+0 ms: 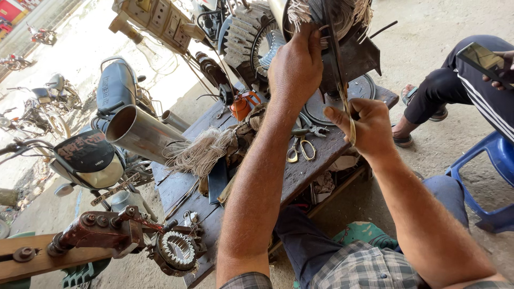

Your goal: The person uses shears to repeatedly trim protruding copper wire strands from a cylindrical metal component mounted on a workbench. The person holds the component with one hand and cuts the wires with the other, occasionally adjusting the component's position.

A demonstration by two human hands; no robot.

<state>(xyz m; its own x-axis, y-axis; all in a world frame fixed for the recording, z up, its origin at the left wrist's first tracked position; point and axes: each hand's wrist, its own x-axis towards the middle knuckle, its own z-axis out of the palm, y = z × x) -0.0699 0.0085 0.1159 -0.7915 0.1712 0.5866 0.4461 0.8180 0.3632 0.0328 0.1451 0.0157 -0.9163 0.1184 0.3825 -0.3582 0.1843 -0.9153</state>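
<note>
My left hand (295, 67) is raised and grips the edge of a round motor part (342, 32) with pale winding wires sticking out of it. My right hand (364, 126) sits just below it, closed on a long thin flat strip (340, 80) that runs up into the part. Both hands are above a dark wooden workbench (300, 171).
On the bench lie yellow-handled scissors (301, 149), pliers (316, 129), a bundle of pale wires (201, 152), an orange oil can (242, 104) and a metal pipe (139, 131). A winding jig (107, 233) stands front left. Motorcycles (88, 158) are parked left. A seated person (471, 91) holds a phone at right, near a blue chair (490, 176).
</note>
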